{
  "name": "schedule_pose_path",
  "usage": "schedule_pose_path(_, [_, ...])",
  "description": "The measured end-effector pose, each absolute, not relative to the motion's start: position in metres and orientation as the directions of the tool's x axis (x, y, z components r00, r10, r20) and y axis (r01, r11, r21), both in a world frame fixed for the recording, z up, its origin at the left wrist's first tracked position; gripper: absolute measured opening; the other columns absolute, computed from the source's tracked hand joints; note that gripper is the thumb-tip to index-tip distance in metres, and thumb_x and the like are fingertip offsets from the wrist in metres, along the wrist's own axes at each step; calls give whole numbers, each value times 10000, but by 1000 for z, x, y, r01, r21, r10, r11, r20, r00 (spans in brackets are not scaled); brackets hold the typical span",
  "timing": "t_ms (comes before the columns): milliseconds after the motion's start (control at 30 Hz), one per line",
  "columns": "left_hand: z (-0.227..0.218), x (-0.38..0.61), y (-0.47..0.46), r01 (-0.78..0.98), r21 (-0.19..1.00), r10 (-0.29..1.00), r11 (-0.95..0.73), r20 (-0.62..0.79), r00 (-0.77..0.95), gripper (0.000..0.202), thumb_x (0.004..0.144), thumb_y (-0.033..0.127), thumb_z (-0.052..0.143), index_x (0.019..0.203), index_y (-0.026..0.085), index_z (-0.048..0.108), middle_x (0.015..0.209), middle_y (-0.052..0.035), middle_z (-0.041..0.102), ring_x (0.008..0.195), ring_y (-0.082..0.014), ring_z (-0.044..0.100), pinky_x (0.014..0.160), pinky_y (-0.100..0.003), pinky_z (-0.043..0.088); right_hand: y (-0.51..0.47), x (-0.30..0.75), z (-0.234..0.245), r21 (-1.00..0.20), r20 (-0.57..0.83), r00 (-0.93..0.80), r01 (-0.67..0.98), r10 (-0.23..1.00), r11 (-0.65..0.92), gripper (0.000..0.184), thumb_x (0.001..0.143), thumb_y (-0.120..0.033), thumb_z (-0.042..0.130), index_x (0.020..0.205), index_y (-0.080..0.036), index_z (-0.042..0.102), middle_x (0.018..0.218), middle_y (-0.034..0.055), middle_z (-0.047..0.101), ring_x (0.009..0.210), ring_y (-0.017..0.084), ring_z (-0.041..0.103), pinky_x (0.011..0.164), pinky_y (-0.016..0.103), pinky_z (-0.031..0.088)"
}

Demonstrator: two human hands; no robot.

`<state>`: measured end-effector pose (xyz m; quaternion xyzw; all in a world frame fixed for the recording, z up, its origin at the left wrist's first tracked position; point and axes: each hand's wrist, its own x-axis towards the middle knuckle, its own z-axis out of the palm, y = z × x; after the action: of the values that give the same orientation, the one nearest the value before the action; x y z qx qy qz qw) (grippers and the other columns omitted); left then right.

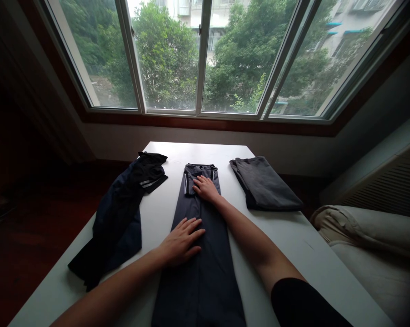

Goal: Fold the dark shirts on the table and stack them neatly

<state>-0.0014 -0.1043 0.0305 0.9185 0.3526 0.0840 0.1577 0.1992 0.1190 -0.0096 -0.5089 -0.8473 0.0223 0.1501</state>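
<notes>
A pair of dark grey trousers [208,272] lies lengthwise down the middle of the white table. At its far end a piece with white stripes [191,182] is folded over on top. My right hand [207,187] rests flat on that folded part, fingers stretched out. Lower down, my left hand [182,241] lies on the cloth of the trousers with its fingers spread. Neither hand grips anything. The near end of the trousers runs out of the bottom of the view.
Dark clothes [123,213] with white stripes lie crumpled along the left side of the white table [276,245], partly over its edge. A folded grey garment [268,184] sits at the right. Beyond the table is a window [201,68]; pale cushions [375,231] are at the right.
</notes>
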Motion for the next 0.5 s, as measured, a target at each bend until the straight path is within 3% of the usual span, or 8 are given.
schedule_pose_path(233, [26,-3,-104,605,351,666,-715,77,742,589,1007,423,579,1561,276,445,1699,-94,280,1571,-313,255,1287,-573,200,131,220,-10,-227,161,-298,916,941,329,605,1055,-571,391,1575,-267,447,1661,79,351,1556,310,247,1241,528,227])
schedule_pose_path(367, [30,-3,-104,611,339,664,-715,57,746,588,1010,425,573,1563,273,443,1696,-96,286,1568,-311,264,1284,-575,211,133,225,-2,-219,343,-186,937,921,271,620,1067,-529,359,1606,-225,395,1689,96,281,1577,303,183,1256,502,194])
schedule_pose_path(433, [31,-2,-104,613,331,663,-718,56,747,587,1013,426,569,1565,276,437,1696,-94,287,1568,-307,264,1284,-574,217,133,224,0,-192,410,-207,932,888,306,608,1074,-508,340,1610,-226,388,1692,87,277,1582,281,171,1268,480,167])
schedule_pose_path(500, [31,-3,-105,612,322,661,-722,60,748,586,1016,429,565,1567,279,433,1697,-91,287,1569,-305,262,1283,-574,222,131,222,-1,-169,332,-298,915,895,367,598,1069,-522,349,1600,-253,409,1675,77,322,1572,276,208,1263,482,181])
